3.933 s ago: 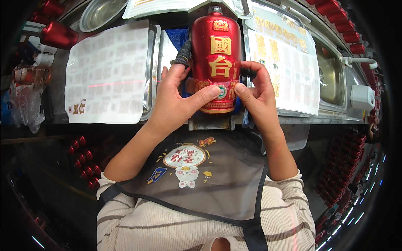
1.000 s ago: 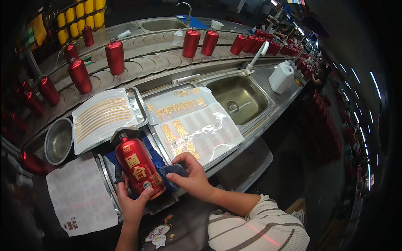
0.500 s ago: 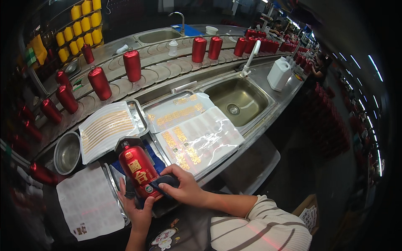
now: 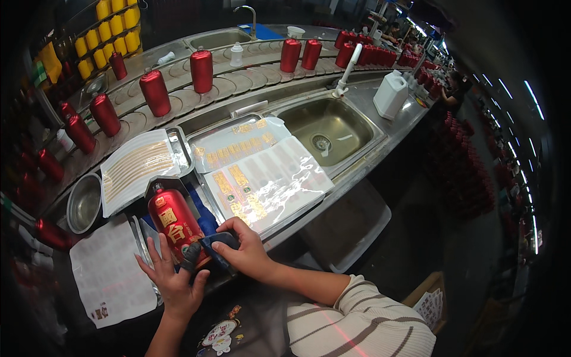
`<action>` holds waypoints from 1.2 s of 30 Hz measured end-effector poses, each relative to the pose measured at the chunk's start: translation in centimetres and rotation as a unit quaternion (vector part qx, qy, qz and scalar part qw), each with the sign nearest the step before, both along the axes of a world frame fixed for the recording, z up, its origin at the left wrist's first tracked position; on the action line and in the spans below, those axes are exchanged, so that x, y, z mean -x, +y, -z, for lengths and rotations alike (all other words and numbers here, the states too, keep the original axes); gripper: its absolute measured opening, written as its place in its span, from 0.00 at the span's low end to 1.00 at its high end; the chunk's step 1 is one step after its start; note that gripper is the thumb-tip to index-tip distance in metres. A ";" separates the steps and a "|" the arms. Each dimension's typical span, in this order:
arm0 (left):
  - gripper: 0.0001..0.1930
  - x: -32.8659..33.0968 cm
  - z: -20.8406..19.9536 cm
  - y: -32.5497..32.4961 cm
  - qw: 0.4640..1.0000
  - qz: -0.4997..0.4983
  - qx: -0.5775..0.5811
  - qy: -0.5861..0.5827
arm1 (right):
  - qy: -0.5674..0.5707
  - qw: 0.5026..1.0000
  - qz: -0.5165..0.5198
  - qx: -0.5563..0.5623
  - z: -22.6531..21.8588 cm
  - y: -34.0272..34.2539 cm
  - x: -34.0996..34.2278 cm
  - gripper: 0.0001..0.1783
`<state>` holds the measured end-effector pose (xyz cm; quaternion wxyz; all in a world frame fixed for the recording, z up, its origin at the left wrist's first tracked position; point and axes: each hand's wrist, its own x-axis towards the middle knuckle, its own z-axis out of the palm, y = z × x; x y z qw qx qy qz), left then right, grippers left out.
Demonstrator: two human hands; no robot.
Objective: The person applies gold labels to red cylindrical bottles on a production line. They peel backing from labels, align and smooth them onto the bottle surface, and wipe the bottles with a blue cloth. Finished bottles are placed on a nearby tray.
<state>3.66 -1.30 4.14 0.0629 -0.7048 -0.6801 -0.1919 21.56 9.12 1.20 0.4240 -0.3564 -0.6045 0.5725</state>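
A red bottle (image 4: 168, 208) with gold lettering lies tilted on a blue cloth (image 4: 205, 219), its neck pointing away from me. My left hand (image 4: 171, 278) is by its lower end, fingers spread and holding nothing. One finger wears a dark cover (image 4: 190, 256) and touches the bottle near a small round green emblem. My right hand (image 4: 247, 250) pinches a flat dark blue scraper (image 4: 219, 241), whose edge meets the bottle's lower right side. Behind the bottle's neck stands a dark angular support (image 4: 156, 184).
Right of the bottle, decal sheets (image 4: 270, 184) lie on a metal tray; striped gold sheets (image 4: 140, 169) lie behind it. A white sheet (image 4: 110, 273) and metal bowl (image 4: 84, 203) are left. Beyond are a sink (image 4: 324, 134), white jug (image 4: 391, 95) and conveyor (image 4: 238, 83) with red bottles.
The view has shifted. My left hand's fingers have spread from beside the bottle, and its covered finger now reaches the emblem. The conveyor bottles have moved rightward.
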 end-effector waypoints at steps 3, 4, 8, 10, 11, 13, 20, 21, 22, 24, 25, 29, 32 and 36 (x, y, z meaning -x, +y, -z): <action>0.25 -0.2 1.0 -0.9 1.000 -0.011 0.003 -0.016 | 0.029 0.999 0.004 0.018 -0.2 -0.2 0.2 0.17; 0.24 -0.1 1.3 -1.3 1.000 -0.017 0.005 -0.023 | 0.039 0.999 0.010 0.014 -0.8 -0.4 0.5 0.16; 0.23 0.4 2.9 -2.8 0.996 -0.052 -0.009 -0.075 | -0.031 0.992 -0.040 -0.115 -3.7 -1.2 2.0 0.17; 0.23 0.0 3.4 -3.1 0.992 -0.054 -0.010 -0.114 | -0.077 0.990 -0.005 -0.122 -3.0 -1.4 1.6 0.16; 0.23 -0.1 3.4 -3.1 0.990 -0.057 -0.014 -0.128 | -0.094 0.987 0.010 -0.129 -3.0 -1.4 1.3 0.16; 0.23 -0.2 3.5 -3.3 0.989 -0.050 -0.016 -0.142 | -0.127 0.981 0.061 -0.133 -2.6 -0.6 -0.3 0.14; 0.23 0.7 3.6 -2.7 0.983 -0.026 -0.027 -0.180 | -0.093 0.975 -0.019 -0.202 -4.3 -0.4 1.8 0.17; 0.23 0.9 3.6 -2.8 0.982 -0.023 -0.025 -0.184 | -0.122 0.976 0.006 -0.181 -4.2 0.1 1.6 0.17; 0.23 1.0 3.7 -2.8 0.982 -0.020 -0.026 -0.184 | -0.151 0.975 0.030 -0.160 -3.9 0.9 1.1 0.18; 0.22 0.9 3.8 -2.9 0.981 -0.015 -0.029 -0.189 | -0.150 0.979 0.073 -0.117 -3.4 1.9 0.2 0.21; 0.22 1.0 3.8 -2.8 0.980 -0.015 -0.028 -0.194 | -0.129 0.981 0.047 -0.134 -3.7 1.7 0.4 0.21; 0.23 0.8 4.1 -2.8 0.980 -0.007 -0.028 -0.197 | -0.095 0.972 0.005 -0.216 -5.5 0.9 2.1 0.21; 0.22 0.6 4.0 -3.1 0.982 -0.011 -0.039 -0.186 | -0.121 0.924 0.047 -0.359 -4.6 1.5 2.7 0.21; 0.19 0.7 4.3 -3.6 0.976 -0.036 -0.046 -0.212 | -0.190 0.876 -0.036 -0.443 -4.2 0.5 1.6 0.22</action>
